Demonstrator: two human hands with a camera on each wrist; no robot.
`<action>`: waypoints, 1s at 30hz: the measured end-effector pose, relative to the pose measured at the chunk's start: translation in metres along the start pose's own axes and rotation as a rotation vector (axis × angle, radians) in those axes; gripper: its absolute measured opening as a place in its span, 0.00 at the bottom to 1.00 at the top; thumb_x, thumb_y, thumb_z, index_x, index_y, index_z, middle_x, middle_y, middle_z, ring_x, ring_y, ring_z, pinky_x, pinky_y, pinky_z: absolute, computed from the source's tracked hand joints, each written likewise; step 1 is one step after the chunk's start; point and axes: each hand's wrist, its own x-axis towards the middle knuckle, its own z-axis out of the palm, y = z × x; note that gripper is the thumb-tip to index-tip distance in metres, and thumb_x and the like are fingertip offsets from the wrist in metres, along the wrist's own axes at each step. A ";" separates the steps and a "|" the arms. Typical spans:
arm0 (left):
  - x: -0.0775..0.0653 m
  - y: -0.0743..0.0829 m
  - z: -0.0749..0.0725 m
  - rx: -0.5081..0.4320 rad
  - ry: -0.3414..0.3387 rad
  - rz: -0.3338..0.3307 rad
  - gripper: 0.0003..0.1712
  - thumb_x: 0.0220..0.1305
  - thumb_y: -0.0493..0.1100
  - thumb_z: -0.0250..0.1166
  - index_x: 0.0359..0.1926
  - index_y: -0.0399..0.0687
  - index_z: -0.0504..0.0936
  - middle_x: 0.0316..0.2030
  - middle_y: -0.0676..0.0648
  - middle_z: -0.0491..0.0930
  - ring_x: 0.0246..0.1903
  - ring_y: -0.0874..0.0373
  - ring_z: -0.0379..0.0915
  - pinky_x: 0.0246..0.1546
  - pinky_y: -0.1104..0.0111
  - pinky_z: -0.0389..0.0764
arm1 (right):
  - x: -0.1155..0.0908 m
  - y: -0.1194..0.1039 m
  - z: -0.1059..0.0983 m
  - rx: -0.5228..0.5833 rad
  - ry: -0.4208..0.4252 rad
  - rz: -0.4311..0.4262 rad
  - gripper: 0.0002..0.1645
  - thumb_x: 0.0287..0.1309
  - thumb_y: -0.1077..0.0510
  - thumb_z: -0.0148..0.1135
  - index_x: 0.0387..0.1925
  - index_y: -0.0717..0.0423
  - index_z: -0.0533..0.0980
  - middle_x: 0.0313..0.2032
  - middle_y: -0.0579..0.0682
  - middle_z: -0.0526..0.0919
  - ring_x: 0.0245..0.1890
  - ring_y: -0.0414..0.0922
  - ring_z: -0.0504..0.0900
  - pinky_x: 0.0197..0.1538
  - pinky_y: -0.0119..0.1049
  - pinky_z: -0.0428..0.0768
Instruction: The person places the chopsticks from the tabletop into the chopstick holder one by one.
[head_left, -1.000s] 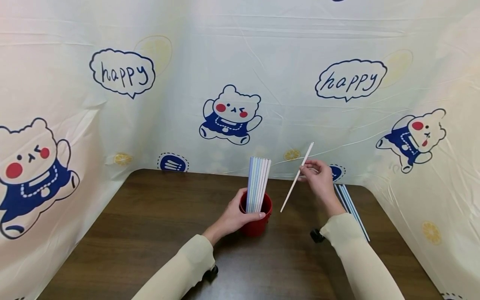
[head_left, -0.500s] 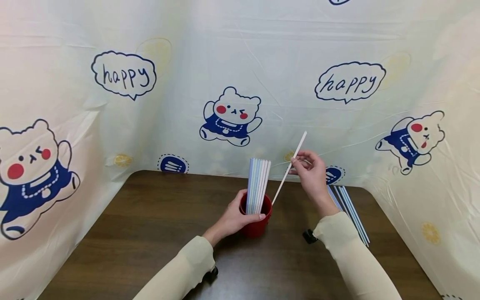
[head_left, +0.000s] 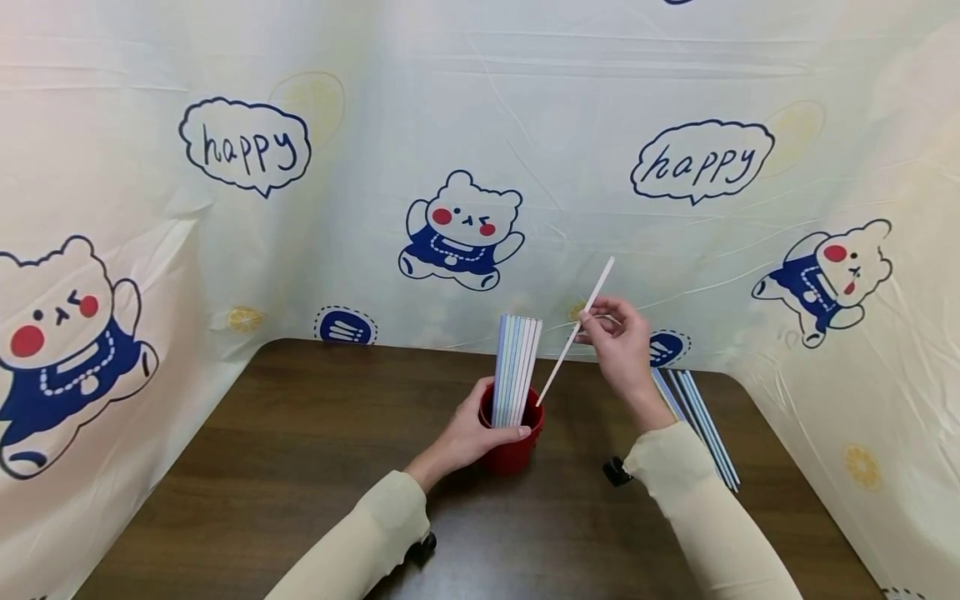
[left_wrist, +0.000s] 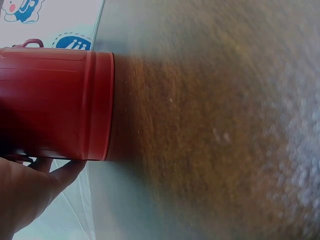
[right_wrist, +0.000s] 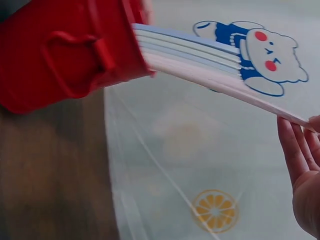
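Note:
A red metal bucket [head_left: 510, 458] with small side handles stands upright on the table, holding a fan of pastel straws [head_left: 514, 367] in blue, green and pink. My left hand [head_left: 465, 433] grips the bucket around its near left side, thumb across the front by the rim. To the right, my right hand [head_left: 618, 333] pinches a pale pink straw [head_left: 558, 362] between thumb and fingers. This straw leans, its lower end at the bucket's right rim. In the right wrist view, it runs from the bucket's mouth to the fingertips [right_wrist: 290, 142].
Several blue straws [head_left: 705, 425] lie on the right of the brown wooden table [head_left: 300, 467], partly behind the right forearm. A white cloth [head_left: 577, 108] printed with bears hangs behind and at both sides. Dark wrist devices [head_left: 617, 472] sit under the sleeves.
My right hand has moved left and slightly up with the pink straw, bringing its lower end from beside the bucket to the rim. My left hand stays on the bucket.

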 end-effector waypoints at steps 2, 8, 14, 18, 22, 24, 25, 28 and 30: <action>0.000 0.000 0.000 0.004 0.004 -0.001 0.48 0.56 0.55 0.78 0.72 0.67 0.61 0.69 0.54 0.69 0.67 0.49 0.67 0.63 0.41 0.73 | -0.004 0.005 0.001 -0.021 -0.050 -0.004 0.14 0.64 0.74 0.63 0.49 0.76 0.71 0.38 0.59 0.79 0.31 0.40 0.87 0.37 0.43 0.88; 0.000 -0.001 0.001 0.012 0.000 0.006 0.48 0.57 0.55 0.77 0.73 0.65 0.60 0.69 0.52 0.69 0.66 0.48 0.68 0.64 0.41 0.72 | -0.019 0.020 0.005 -0.122 -0.204 0.027 0.17 0.64 0.71 0.65 0.51 0.74 0.72 0.41 0.69 0.78 0.35 0.43 0.88 0.39 0.38 0.88; 0.000 -0.001 0.000 0.008 0.001 0.005 0.49 0.56 0.55 0.77 0.73 0.67 0.60 0.69 0.53 0.68 0.67 0.49 0.67 0.64 0.41 0.72 | -0.029 0.034 0.008 -0.157 -0.278 0.055 0.17 0.65 0.70 0.65 0.52 0.71 0.73 0.42 0.69 0.79 0.39 0.61 0.87 0.39 0.36 0.88; -0.001 -0.002 0.000 0.001 -0.003 0.008 0.48 0.57 0.55 0.77 0.73 0.66 0.60 0.69 0.53 0.68 0.67 0.49 0.68 0.65 0.42 0.71 | -0.035 0.042 0.011 -0.170 -0.294 0.073 0.16 0.64 0.69 0.66 0.50 0.71 0.74 0.42 0.69 0.80 0.39 0.65 0.86 0.40 0.35 0.87; -0.001 -0.003 0.000 -0.004 -0.005 0.013 0.47 0.58 0.53 0.77 0.73 0.65 0.60 0.68 0.53 0.69 0.66 0.50 0.68 0.65 0.43 0.72 | -0.039 0.044 0.016 -0.196 -0.317 0.099 0.15 0.64 0.70 0.66 0.49 0.73 0.74 0.41 0.68 0.80 0.40 0.65 0.84 0.41 0.33 0.87; 0.000 -0.004 0.000 -0.008 -0.005 0.019 0.47 0.59 0.53 0.76 0.73 0.65 0.60 0.68 0.53 0.69 0.65 0.50 0.68 0.65 0.43 0.72 | -0.043 0.039 0.020 -0.240 -0.334 0.105 0.14 0.64 0.70 0.66 0.49 0.73 0.75 0.42 0.67 0.81 0.40 0.63 0.83 0.42 0.30 0.85; 0.000 -0.004 0.000 -0.010 -0.005 0.023 0.47 0.59 0.52 0.76 0.73 0.64 0.60 0.68 0.53 0.69 0.65 0.50 0.69 0.64 0.42 0.72 | -0.044 0.036 0.021 -0.269 -0.347 0.102 0.14 0.64 0.70 0.66 0.49 0.73 0.75 0.42 0.67 0.81 0.40 0.61 0.83 0.42 0.29 0.85; 0.001 -0.003 0.000 -0.015 -0.002 0.034 0.46 0.60 0.52 0.76 0.73 0.63 0.60 0.68 0.52 0.69 0.65 0.49 0.69 0.64 0.42 0.72 | -0.049 0.026 0.025 -0.334 -0.376 0.093 0.14 0.64 0.70 0.66 0.49 0.72 0.76 0.43 0.66 0.82 0.41 0.56 0.83 0.43 0.27 0.82; 0.001 -0.003 0.000 -0.015 -0.001 0.040 0.46 0.60 0.51 0.76 0.73 0.62 0.60 0.68 0.51 0.70 0.65 0.49 0.69 0.64 0.42 0.72 | -0.050 0.028 0.025 -0.352 -0.386 0.094 0.15 0.64 0.69 0.66 0.50 0.72 0.76 0.43 0.66 0.82 0.41 0.55 0.83 0.44 0.28 0.82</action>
